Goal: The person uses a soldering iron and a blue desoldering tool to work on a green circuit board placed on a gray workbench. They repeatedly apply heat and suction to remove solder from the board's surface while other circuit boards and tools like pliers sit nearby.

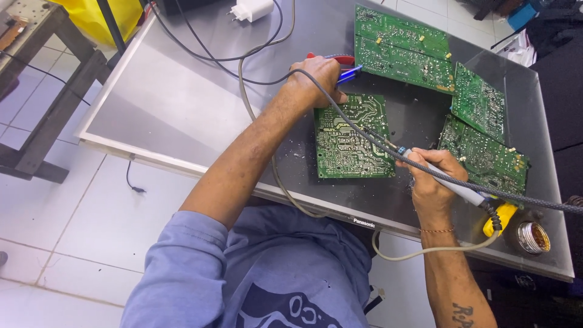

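Right hand (432, 177) fingers gripping soldering iron (452, 185) beside green circuit board (352, 136), left hand (317, 78) fingers clasping red-blue tool (345, 67)

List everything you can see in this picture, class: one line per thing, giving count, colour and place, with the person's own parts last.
circuit boards: four, green, on the panel, one under the hands
panel: one, grey, flat, serving as the work surface
soldering iron: one, grey and yellow, in the right hand
pump: one, blue and red, in the left hand
charger: one, white, top edge
tip cleaner: one, brassy, right corner
bench: one, dark, left
left hand: on the pump
right hand: gripping the iron
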